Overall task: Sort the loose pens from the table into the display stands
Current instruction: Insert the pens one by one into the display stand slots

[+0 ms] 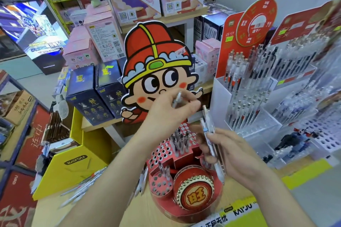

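A person stands over a red display stand (184, 180) on a shop table (140, 208), midway through sorting pens. The left hand (171, 114), raised above the stand in front of a cartoon cut-out (156, 72), pinches 1 pen (177, 99) between thumb and fingers. The right hand (234, 155), nearer and to the right, is closed around a small bundle of pens (209, 131) held upright. The stand's honeycomb of holes is mostly empty, with a cluster of pens (180, 140) already standing near its far middle and 2 or 3 more in the near-left cup (161, 184). More loose pens (81, 188) lie on the table to the left, beside a yellow box (73, 162). Clear racks (258, 97) of pens fill the right side. The step in hand appears to be placing the single pen; the next move likely calls for lowering it tip-down into a free hole without knocking its neighbours.
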A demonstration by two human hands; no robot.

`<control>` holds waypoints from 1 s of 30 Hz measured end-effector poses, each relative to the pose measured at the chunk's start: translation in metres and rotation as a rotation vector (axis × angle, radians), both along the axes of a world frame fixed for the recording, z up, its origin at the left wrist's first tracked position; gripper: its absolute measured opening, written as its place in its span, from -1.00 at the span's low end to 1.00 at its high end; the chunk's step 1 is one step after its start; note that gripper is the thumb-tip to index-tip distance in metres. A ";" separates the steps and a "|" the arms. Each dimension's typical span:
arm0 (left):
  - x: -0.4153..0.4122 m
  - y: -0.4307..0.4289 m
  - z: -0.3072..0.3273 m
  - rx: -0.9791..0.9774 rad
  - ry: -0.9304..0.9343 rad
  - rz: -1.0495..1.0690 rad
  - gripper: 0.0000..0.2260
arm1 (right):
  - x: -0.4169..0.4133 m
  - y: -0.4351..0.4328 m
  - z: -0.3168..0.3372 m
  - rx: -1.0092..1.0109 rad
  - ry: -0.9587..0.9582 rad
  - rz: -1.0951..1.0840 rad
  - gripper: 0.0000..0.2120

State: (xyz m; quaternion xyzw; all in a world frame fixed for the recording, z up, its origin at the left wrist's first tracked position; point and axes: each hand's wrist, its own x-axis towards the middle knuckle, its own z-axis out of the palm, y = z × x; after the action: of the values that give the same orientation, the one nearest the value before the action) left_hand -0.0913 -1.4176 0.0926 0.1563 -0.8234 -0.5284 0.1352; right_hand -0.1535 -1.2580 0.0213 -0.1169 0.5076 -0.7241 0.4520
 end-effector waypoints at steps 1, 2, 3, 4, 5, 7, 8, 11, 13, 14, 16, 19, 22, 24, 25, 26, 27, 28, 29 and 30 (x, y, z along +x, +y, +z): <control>-0.001 0.003 0.002 0.011 -0.039 -0.073 -0.91 | 0.001 0.001 0.000 0.013 0.021 0.023 -0.69; -0.001 0.006 0.002 0.075 -0.071 -0.143 -0.88 | 0.002 0.002 0.000 0.020 0.032 0.042 -0.72; -0.001 0.010 0.005 0.153 -0.091 -0.194 -0.86 | 0.003 0.003 0.000 0.020 0.036 0.055 -0.75; -0.001 0.013 0.006 0.220 -0.100 -0.219 -0.85 | 0.003 0.006 0.000 0.019 0.037 0.062 -0.77; -0.002 0.015 0.007 0.259 -0.100 -0.212 -0.86 | 0.004 0.009 0.001 0.018 0.040 0.064 -0.78; -0.007 0.019 0.008 0.277 -0.033 -0.129 -0.90 | 0.004 0.018 0.001 0.013 0.074 0.043 -0.78; -0.011 0.020 0.007 0.242 0.017 -0.067 -0.91 | 0.003 0.024 0.001 0.016 0.112 0.012 -0.76; -0.028 0.026 0.005 0.102 0.125 0.046 -0.89 | -0.009 0.043 -0.003 -0.004 0.188 -0.164 -0.64; -0.038 0.038 0.007 0.059 0.167 -0.015 -0.89 | -0.021 0.059 -0.006 -0.054 0.145 -0.254 -0.60; -0.043 0.046 0.008 0.068 0.168 -0.069 -0.87 | -0.027 0.068 -0.006 -0.080 0.130 -0.268 -0.58; -0.053 0.059 0.011 0.147 0.156 -0.195 -0.84 | -0.037 0.084 -0.005 -0.136 0.100 -0.251 -0.56; -0.073 0.078 0.013 0.194 0.126 -0.262 -0.87 | -0.054 0.107 -0.009 -0.151 0.034 -0.213 -0.55; -0.098 0.100 0.014 0.073 0.157 -0.209 -0.90 | -0.078 0.130 -0.012 -0.045 0.000 -0.289 -0.69; -0.115 0.113 0.015 0.012 0.206 -0.133 -0.89 | -0.098 0.147 -0.013 0.086 0.040 -0.368 -0.79; -0.125 0.119 0.015 -0.046 0.234 -0.087 -0.88 | -0.109 0.158 -0.013 0.129 0.062 -0.400 -0.83; -0.135 0.124 0.016 -0.121 0.250 -0.034 -0.88 | -0.121 0.167 -0.014 0.155 0.074 -0.433 -0.85; -0.144 0.128 0.014 -0.199 0.248 0.017 -0.89 | -0.132 0.176 -0.015 0.167 0.079 -0.461 -0.85; -0.153 0.131 0.010 -0.271 0.229 0.062 -0.90 | -0.142 0.183 -0.016 0.176 0.087 -0.477 -0.84; -0.161 0.135 0.004 -0.328 0.202 0.098 -0.90 | -0.152 0.189 -0.016 0.185 0.095 -0.480 -0.83; -0.167 0.138 -0.004 -0.364 0.178 0.122 -0.89 | -0.161 0.194 -0.017 0.191 0.099 -0.476 -0.83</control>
State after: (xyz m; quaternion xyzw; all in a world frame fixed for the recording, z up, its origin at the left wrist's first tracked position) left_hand -0.2581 -1.2796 0.0885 0.1317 -0.8792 -0.3734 0.2651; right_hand -0.3141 -1.0644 0.0043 0.0135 0.6083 -0.7524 0.2523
